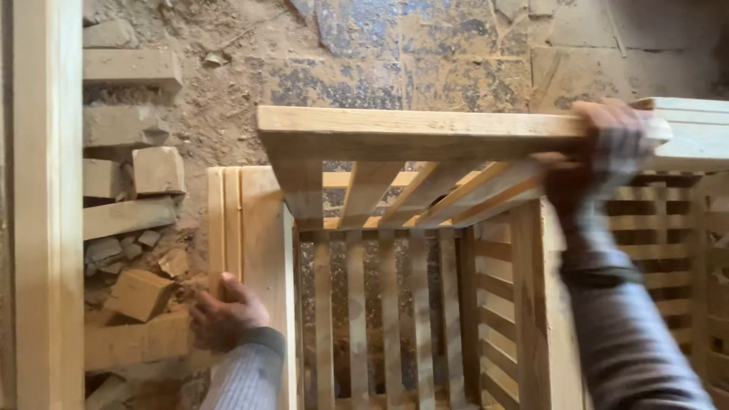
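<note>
Over slatted crate, hands gripping edges

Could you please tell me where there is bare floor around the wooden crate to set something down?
The open patch is the dusty stone floor beyond the slatted panel that the right hand holds. Left of the crate, by the left hand, wood offcuts crowd the ground up to the tall plank.

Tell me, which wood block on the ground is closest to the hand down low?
The tilted tan block, just left of the left hand; the others lie farther up.
</note>
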